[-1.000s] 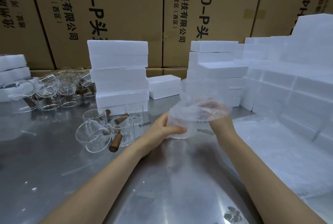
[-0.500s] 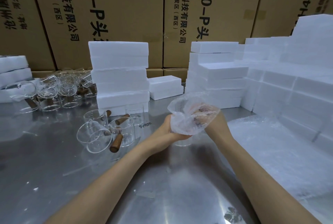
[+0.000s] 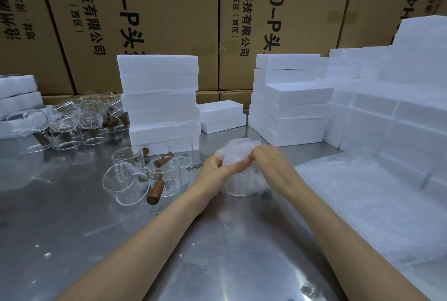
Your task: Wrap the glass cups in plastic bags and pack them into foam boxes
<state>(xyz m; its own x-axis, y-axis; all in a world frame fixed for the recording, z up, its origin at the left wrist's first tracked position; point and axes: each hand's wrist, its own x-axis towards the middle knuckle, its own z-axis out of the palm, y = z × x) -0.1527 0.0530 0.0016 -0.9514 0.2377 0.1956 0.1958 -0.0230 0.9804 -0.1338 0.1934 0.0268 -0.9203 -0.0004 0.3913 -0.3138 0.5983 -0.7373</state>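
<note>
A clear glass cup [image 3: 239,185] stands on the steel table [image 3: 72,228] inside a crumpled plastic bag [image 3: 235,153]. The bag's top is bunched above the cup. My left hand [image 3: 215,167] grips the bag from the left and my right hand [image 3: 268,162] grips it from the right. Left of my hands lie several bare glass cups with wooden handles [image 3: 135,177]. More such cups [image 3: 72,121] crowd the far left. A stack of white foam boxes [image 3: 160,102] rises behind the loose cups.
More foam boxes are stacked at centre right [image 3: 290,107] and along the right side [image 3: 399,112]; one low box [image 3: 221,117] sits between the stacks. A pile of plastic bags [image 3: 362,199] covers the table's right part. Cardboard cartons [image 3: 157,10] wall the back.
The bag was held open and raised over the cup a second ago. Now it is down over the cup and both hands have bunched its top together.
</note>
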